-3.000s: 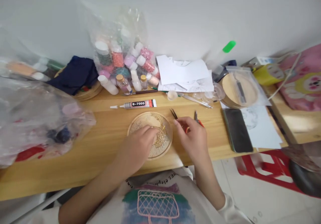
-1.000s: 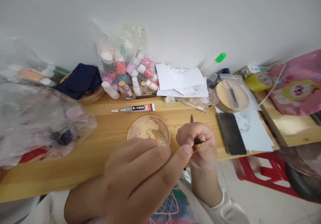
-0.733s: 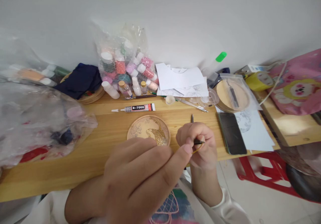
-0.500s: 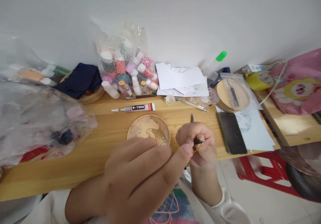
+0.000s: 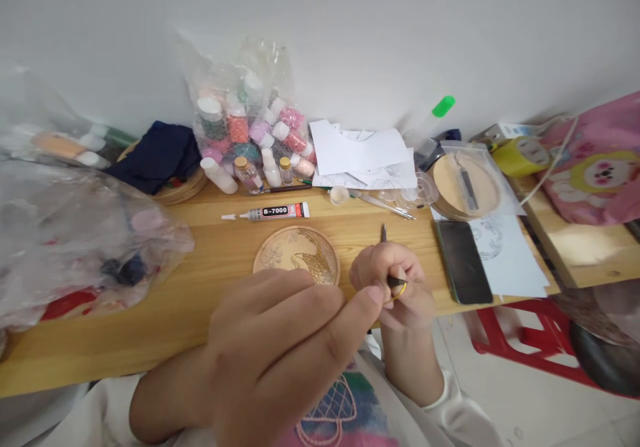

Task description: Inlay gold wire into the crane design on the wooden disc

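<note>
My left hand (image 5: 280,353) is raised close to the camera, its finger and thumb pinched on one end of a thin gold wire (image 5: 399,293). My right hand (image 5: 395,287) is closed round dark tweezers (image 5: 395,281) that grip the wire's other end. Both hands hover over the front edge of the wooden table (image 5: 200,300). Behind them lies a round wooden disc (image 5: 295,250) with a gold bird design, partly hidden by my left fingers. A small plier tip (image 5: 383,232) pokes out above my right hand.
A B-7000 glue tube (image 5: 273,212) lies behind the disc. A bag of bead bottles (image 5: 245,127), white papers (image 5: 360,150), a phone (image 5: 463,260), a second wooden disc (image 5: 465,183) and a large plastic bag (image 5: 75,233) crowd the table. A red stool (image 5: 520,347) stands right.
Three seconds ago both hands rested on the table by the disc. They have since lifted toward the camera, holding the wire and tweezers; over the last second they barely move.
</note>
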### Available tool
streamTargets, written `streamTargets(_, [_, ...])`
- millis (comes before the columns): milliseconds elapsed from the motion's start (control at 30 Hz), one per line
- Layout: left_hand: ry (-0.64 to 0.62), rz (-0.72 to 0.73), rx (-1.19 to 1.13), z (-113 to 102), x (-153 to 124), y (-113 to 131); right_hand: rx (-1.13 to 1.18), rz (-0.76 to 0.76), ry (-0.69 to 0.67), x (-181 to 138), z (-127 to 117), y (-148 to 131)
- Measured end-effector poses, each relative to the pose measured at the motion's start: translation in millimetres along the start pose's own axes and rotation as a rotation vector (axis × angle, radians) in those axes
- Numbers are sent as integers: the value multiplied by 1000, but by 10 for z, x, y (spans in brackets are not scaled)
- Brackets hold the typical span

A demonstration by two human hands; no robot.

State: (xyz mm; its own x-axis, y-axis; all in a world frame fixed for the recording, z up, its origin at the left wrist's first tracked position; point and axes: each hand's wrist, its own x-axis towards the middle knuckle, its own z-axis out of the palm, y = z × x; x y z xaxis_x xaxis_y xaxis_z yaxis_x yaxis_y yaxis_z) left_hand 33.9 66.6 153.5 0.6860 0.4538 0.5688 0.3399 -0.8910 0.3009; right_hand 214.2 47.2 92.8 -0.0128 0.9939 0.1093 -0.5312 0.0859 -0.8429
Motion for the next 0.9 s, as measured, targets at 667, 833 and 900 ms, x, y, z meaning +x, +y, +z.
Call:
streamTargets(667, [55, -205, 189, 342, -540, -327, -828, 116, 291, -88, -558, 345])
streamTargets(833, [8, -220, 212, 571, -920, -481, -1222, 182, 315, -56, -586, 543])
streamTargets(900, [-41, -240, 221, 615, -986, -513, -1307, 193, 308, -40, -556, 578])
